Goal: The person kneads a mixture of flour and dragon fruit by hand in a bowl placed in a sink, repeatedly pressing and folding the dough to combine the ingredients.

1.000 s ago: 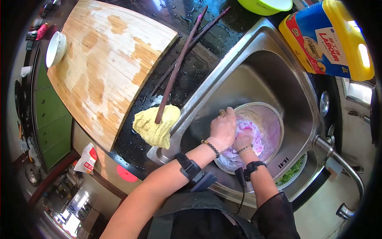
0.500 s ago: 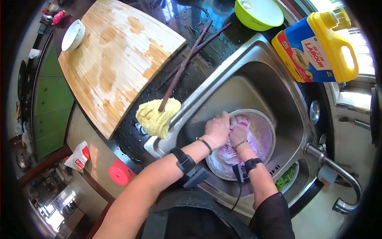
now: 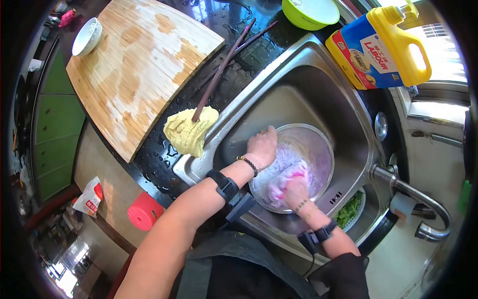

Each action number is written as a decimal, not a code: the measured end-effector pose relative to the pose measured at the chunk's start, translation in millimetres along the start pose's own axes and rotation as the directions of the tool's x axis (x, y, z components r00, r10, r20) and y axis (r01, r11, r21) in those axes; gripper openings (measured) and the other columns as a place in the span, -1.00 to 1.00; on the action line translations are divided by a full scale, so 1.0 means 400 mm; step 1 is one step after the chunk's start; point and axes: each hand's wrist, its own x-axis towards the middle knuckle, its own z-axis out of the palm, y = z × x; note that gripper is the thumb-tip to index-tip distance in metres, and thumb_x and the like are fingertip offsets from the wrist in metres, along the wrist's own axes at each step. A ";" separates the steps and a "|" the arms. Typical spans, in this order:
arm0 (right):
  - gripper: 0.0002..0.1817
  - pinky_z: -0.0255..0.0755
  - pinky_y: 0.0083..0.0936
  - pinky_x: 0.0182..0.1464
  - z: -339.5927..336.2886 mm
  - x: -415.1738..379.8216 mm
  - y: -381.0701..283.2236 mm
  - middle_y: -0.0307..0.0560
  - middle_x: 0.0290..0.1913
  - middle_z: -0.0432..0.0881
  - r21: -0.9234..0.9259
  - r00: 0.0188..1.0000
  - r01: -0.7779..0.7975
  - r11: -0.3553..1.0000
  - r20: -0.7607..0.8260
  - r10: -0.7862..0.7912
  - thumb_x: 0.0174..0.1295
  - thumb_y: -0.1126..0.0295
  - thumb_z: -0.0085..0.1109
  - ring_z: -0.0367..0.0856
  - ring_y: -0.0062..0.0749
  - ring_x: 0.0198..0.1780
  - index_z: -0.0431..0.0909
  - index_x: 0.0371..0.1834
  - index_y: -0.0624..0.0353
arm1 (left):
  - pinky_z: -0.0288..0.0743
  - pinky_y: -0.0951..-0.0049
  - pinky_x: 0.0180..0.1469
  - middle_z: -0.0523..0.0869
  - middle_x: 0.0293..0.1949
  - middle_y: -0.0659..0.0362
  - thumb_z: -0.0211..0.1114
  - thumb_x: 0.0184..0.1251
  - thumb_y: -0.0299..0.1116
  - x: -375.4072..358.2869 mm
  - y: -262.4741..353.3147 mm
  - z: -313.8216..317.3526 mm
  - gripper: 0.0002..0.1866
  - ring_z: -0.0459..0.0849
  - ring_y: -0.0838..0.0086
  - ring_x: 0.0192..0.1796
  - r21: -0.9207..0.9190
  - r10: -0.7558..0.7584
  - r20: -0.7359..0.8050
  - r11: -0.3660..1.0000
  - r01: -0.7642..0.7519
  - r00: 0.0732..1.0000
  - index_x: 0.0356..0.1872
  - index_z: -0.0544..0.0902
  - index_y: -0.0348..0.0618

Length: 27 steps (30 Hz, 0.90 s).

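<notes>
A round metal basin [image 3: 324, 141] of cloudy, foamy water sits inside the steel sink [image 3: 348, 114]. My right hand [image 3: 297, 192] is closed around a wet pink-and-white cloth [image 3: 295, 174] in the basin, its fingertips partly hidden by cloth and suds. At the basin's upper left edge, my left hand [image 3: 262, 147] is curled over the rim with its fingers closed.
A yellow cloth [image 3: 186, 130] lies on the counter by the sink's corner, under the end of a chopstick [image 3: 219, 74]. Around the sink are a large cutting board [image 3: 134, 65], a green bowl [image 3: 303, 20], a yellow detergent jug [image 3: 388, 47], a faucet [image 3: 413, 194] and leafy greens [image 3: 350, 209].
My right hand has pulled the cloth down and away from my left hand. My left hand has gone from beside the cloth to the basin's rim. The view has shifted slightly.
</notes>
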 end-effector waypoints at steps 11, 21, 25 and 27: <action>-0.72 0.27 -0.22 -0.01 -0.084 -0.055 -0.014 -0.10 -0.33 0.62 -0.184 0.864 0.232 0.955 -0.413 -0.289 -0.05 0.14 0.05 0.57 -0.20 -0.32 0.59 -0.31 -0.02 | 0.50 0.21 -0.22 0.58 -0.36 -0.13 0.13 -0.11 -0.56 0.002 0.000 0.007 -0.73 0.60 0.07 -0.25 -0.038 -0.033 -0.065 0.999 0.031 0.997 -0.31 0.34 -0.30; -0.87 0.28 -0.19 -0.25 -0.011 0.095 0.031 -0.16 -0.71 0.43 -0.298 0.942 0.074 0.952 -0.293 -0.165 -0.14 0.18 0.05 0.44 -0.20 -0.56 0.48 -0.66 -0.09 | 0.52 0.24 -0.28 0.56 -0.37 -0.18 0.06 -0.06 -0.58 0.003 0.009 -0.004 -0.80 0.60 0.05 -0.29 -0.055 -0.029 -0.042 0.998 0.027 0.999 -0.34 0.33 -0.34; -0.89 0.27 -0.16 -0.17 -0.025 0.143 0.033 -0.15 -0.71 0.47 -0.277 0.949 0.046 0.960 -0.287 -0.129 -0.17 0.20 0.05 0.48 -0.22 -0.55 0.52 -0.57 -0.14 | 0.51 0.22 -0.29 0.55 -0.39 -0.17 0.04 -0.05 -0.58 0.005 0.009 0.004 -0.82 0.60 0.04 -0.31 -0.062 -0.041 -0.042 0.997 0.038 0.998 -0.36 0.32 -0.34; -0.91 0.31 -0.19 -0.22 -0.053 0.170 0.020 -0.12 -0.67 0.51 -0.324 0.958 -0.004 0.946 -0.273 -0.089 -0.20 0.23 0.05 0.51 -0.20 -0.52 0.53 -0.62 -0.11 | 0.51 0.22 -0.29 0.54 -0.39 -0.16 0.04 -0.05 -0.58 0.005 0.012 0.002 -0.82 0.60 0.05 -0.32 -0.071 -0.051 -0.043 0.996 0.048 0.998 -0.36 0.31 -0.34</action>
